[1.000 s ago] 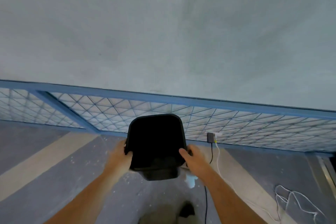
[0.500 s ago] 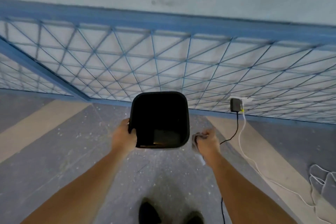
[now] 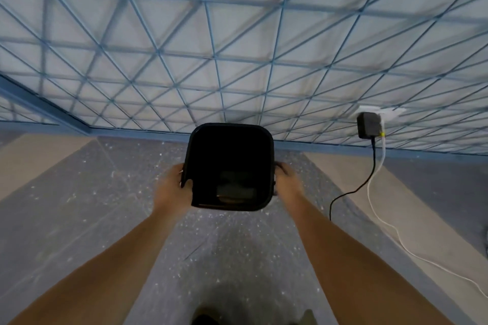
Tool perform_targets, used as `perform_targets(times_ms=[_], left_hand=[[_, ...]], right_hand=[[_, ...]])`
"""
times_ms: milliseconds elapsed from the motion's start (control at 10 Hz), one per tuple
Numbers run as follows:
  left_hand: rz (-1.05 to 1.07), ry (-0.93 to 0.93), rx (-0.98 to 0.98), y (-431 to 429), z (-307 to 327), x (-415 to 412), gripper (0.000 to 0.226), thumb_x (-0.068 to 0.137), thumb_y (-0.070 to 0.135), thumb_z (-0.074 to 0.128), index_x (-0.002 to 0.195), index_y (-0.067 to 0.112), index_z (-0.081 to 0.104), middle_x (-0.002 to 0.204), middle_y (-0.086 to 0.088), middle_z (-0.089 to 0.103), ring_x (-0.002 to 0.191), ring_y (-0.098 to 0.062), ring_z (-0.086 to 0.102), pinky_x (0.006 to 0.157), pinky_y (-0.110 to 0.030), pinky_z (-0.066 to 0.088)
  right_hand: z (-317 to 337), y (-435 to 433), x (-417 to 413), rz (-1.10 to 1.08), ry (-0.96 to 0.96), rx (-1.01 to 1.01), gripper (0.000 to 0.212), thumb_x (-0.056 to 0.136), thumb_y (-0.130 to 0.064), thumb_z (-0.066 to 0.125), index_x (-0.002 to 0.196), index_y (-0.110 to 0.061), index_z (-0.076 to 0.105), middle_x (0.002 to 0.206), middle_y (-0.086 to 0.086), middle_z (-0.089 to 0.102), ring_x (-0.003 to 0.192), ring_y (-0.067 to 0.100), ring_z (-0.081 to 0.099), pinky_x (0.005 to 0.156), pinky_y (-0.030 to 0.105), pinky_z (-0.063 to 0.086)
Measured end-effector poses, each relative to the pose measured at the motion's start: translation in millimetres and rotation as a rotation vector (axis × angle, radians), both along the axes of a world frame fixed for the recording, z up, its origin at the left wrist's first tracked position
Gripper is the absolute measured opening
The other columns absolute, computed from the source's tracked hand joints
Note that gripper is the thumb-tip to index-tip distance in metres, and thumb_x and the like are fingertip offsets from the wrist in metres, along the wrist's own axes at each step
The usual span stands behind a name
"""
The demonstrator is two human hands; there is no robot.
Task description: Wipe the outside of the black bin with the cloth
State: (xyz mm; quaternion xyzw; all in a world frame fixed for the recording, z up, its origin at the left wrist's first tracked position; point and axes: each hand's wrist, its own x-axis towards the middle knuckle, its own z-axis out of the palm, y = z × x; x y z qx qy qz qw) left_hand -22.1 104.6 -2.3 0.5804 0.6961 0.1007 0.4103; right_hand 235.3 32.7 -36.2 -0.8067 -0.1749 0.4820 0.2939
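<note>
1. The black bin (image 3: 202, 155) is held in mid-air between both hands, above the floor and in front of the wall. Its mouth is tipped toward the camera. It is smooth, matte plastic, squarish with rounded corners and a thin rim.
2. Inside the bin the walls are dark. A paler rectangular patch shows low down near the bottom, too dim to identify.
3. The left hand (image 3: 171, 188) is on the bin's left edge. Its thumb is hooked over the rim and its fingers are behind the side wall, so the grip is clamped on the bin.
4. The right hand (image 3: 286, 179) is against the bin's right wall with curled fingers, blurred by motion. I cannot tell if the grip clamps the bin itself, or if a cloth is wadded inside it.
5. Both forearms are bare and reach forward from the bottom corners.
6. The floor (image 3: 105, 206) is grey and speckled with white flecks. Broad, flat beige stripes run on the left and right.
7. The wall (image 3: 237, 34) has pale panels under a blue lattice of thin bars forming triangles. A solid blue rail runs along its base.
8. A boxy black adapter (image 3: 368, 125) sits in a white socket plate (image 3: 383, 111) on the wall, right of the bin and well apart from it.
9. A black cable (image 3: 352, 192) and a white cable (image 3: 390, 227) drop from the adapter and trail over the right-hand beige stripe.
10. A dark shoe tip (image 3: 206, 319) shows at the bottom edge.
</note>
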Motion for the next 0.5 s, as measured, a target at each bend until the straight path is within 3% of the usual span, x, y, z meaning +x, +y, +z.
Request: perform_targets(times_ms=[100,200,300,400,500], left_hand=[[-0.029,-0.021,-0.054,-1.3,-9.6,4.2,0.044,0.103,0.009,0.050,0.144,0.024,0.055,0.115,0.004,0.062,0.106,-0.023,0.061,0.080,-0.032,0.044],[-0.047,-0.038,-0.107,-0.4,-21.4,-1.5,0.054,0.103,0.008,0.047,0.152,0.031,0.047,0.134,0.000,0.063,0.121,-0.028,0.060,0.092,-0.039,0.050],[-0.038,-0.077,-0.231,1.6,-22.8,-11.5,0.059,0.103,0.011,0.049,0.153,0.041,0.038,0.142,0.001,0.058,0.123,-0.031,0.058,0.098,-0.050,0.054],[-0.026,-0.103,-0.331,-1.9,-20.6,-6.3,0.057,0.102,0.019,0.058,0.152,0.034,0.033,0.139,0.000,0.054,0.121,-0.031,0.057,0.093,-0.053,0.056],[-0.022,0.038,-0.243,0.1,-10.8,0.9,0.084,0.099,0.027,0.065,0.164,0.023,0.013,0.166,-0.011,0.028,0.147,-0.036,0.037,0.117,-0.054,0.038]], right_hand=[[-22.5,0.8,-2.0,-0.076,0.089,0.050,0.029,0.094,-0.043,0.045,0.107,-0.056,0.068,0.123,0.004,0.070,0.110,0.030,0.067,0.101,0.055,0.054],[-26.0,-0.6,-5.2,0.058,0.187,0.014,0.046,0.105,-0.031,0.044,0.151,-0.037,0.046,0.147,0.003,0.054,0.129,0.031,0.056,0.114,0.053,0.043],[-26.3,-0.8,-6.7,0.259,0.218,-0.040,0.064,0.101,-0.028,0.048,0.158,-0.046,0.025,0.162,0.003,0.033,0.139,0.034,0.044,0.117,0.054,0.037],[-13.4,1.3,-13.2,0.326,0.255,-0.058,0.071,0.106,-0.022,0.048,0.162,-0.042,0.011,0.159,-0.004,0.021,0.145,0.035,0.036,0.117,0.049,0.038],[-27.6,7.1,-10.7,0.299,0.193,-0.035,0.078,0.096,-0.036,0.055,0.159,-0.047,0.011,0.167,0.001,0.020,0.144,0.037,0.039,0.114,0.056,0.042]])
